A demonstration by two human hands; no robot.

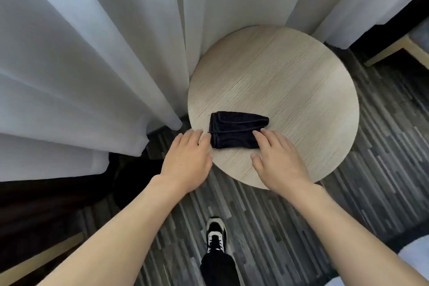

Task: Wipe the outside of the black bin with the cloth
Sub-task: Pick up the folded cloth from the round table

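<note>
A folded dark navy cloth [236, 129] lies on the near part of a round light-wood table [290, 81]. My left hand [185, 160] is flat and open at the table's near-left edge, fingertips just touching the cloth's left end. My right hand [278, 160] rests open on the table, fingertips on the cloth's near-right corner. Neither hand grips it. A dark round shape, probably the black bin [134, 183], stands on the floor below my left hand, in shadow and partly hidden by my left forearm.
White curtains [92, 53] hang to the left of and behind the table. The floor is dark striped carpet [359, 193]. My black-and-white shoe [216, 234] is on it near the table. Wooden furniture edges show at the right [394, 49] and lower left [39, 260].
</note>
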